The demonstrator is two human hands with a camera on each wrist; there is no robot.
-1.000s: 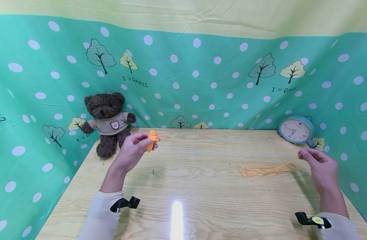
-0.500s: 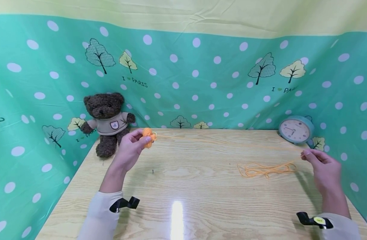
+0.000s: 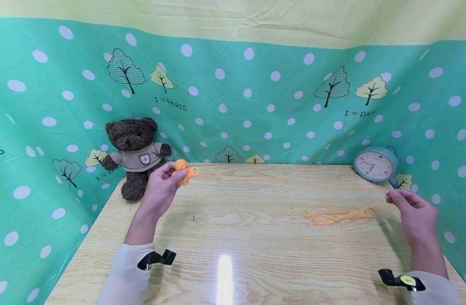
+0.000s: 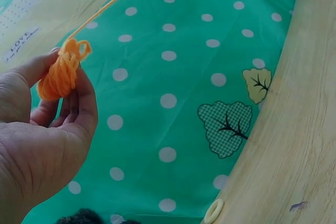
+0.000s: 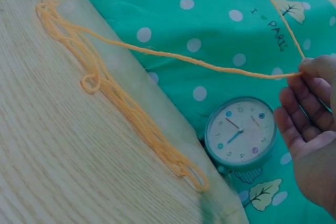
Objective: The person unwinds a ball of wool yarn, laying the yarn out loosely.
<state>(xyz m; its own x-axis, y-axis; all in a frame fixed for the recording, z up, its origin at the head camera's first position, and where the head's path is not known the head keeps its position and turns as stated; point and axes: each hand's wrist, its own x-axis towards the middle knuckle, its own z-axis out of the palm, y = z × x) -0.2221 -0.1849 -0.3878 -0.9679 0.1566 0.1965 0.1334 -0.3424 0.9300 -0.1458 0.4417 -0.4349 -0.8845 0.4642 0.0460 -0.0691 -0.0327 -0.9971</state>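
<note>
My left hand (image 3: 160, 186) pinches a small wound bundle of orange yarn (image 4: 60, 74) between thumb and fingers, just in front of the teddy bear. A single yarn strand (image 4: 107, 8) runs from this bundle across to my right hand (image 3: 417, 216), which pinches it between thumb and forefinger, the other fingers loosely curled. From those fingertips the yarn carries on down to a loose heap of yarn (image 5: 123, 103) in long loops on the table. Near the table's back edge, behind the bundle, lies a pale yellow ring (image 4: 214, 211).
A brown teddy bear (image 3: 131, 146) in a grey shirt sits at the back left of the wooden table (image 3: 263, 254). At the back right stands a teal alarm clock (image 3: 374, 165). A green dotted curtain (image 3: 248, 110) hangs behind. A tiny dark mark (image 3: 193, 218) shows on the tabletop.
My hands have moved a little farther apart, the left with the bundle to the left, the right to the right. The ring has come into sight beside the bundle.
</note>
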